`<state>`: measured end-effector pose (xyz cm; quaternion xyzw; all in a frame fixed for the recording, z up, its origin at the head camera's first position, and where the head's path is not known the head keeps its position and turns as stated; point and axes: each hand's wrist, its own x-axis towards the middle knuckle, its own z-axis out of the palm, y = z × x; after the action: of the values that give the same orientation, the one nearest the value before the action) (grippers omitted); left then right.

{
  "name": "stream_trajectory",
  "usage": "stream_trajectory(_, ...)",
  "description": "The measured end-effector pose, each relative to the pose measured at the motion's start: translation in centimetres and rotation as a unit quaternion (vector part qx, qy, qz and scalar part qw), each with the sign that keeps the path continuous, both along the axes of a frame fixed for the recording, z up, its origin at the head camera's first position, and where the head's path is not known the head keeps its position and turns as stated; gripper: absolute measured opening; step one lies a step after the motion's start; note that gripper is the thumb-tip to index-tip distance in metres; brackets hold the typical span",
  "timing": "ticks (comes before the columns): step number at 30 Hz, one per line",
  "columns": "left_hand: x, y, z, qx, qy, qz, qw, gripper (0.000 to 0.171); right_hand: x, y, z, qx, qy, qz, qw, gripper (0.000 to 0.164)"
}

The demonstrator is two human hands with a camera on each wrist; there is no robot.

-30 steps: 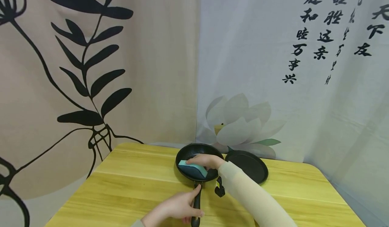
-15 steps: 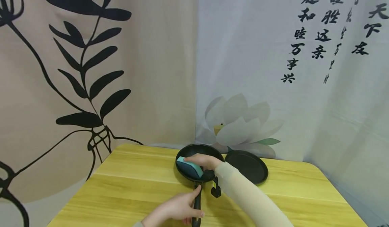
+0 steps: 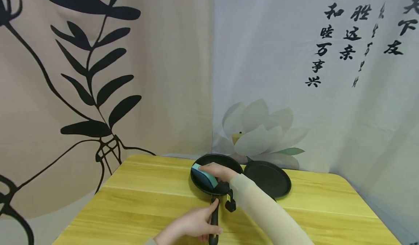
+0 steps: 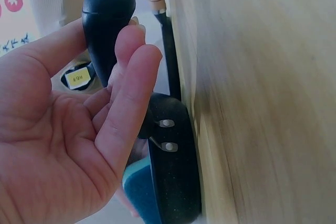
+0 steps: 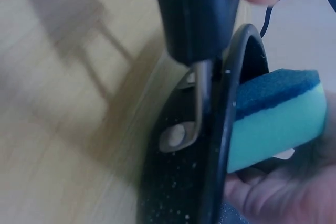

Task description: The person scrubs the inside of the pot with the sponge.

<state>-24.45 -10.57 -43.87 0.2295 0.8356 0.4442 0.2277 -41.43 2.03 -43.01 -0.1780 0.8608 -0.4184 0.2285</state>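
A black frying pan (image 3: 226,160) sits near the back of the wooden table, its handle pointing toward me. My left hand (image 3: 198,221) holds that handle (image 4: 107,14), thumb lying along it close to the pan. In the left wrist view the fingers wrap beside the handle's rounded end. My right hand (image 3: 220,171) grips a sponge (image 3: 204,176) inside the pan, at its left part. Teal foam and a dark blue scouring layer make up the sponge (image 5: 283,119). In the right wrist view it reaches over the pan's rim, and part of the right hand is blurred.
Just right of the frying pan lies a flat round black pan (image 3: 266,179), partly behind the right sleeve (image 3: 258,201). A small black device with a yellow label (image 3: 230,201) hangs at the right wrist. A printed curtain (image 3: 176,74) rises behind the table (image 3: 137,197).
The right hand has moved the sponge slightly up and left in the pan, and the sponge has turned to a steeper slant. The left hand stays on the handle.
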Motion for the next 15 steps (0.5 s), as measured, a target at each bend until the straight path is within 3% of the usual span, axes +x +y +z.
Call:
stream_trajectory(9, -0.16, -0.04, -0.01, 0.004, -0.005, -0.005, 1.0, 0.085, -0.32, -0.65, -0.48, -0.021, 0.036, 0.001, 0.999, 0.051)
stream_trajectory(15, -0.07, 0.01, 0.01, 0.009, -0.003, -0.006, 0.9999, 0.085, -0.42, -0.94, -0.75, -0.029, 0.084, 0.016, 0.996, 0.05)
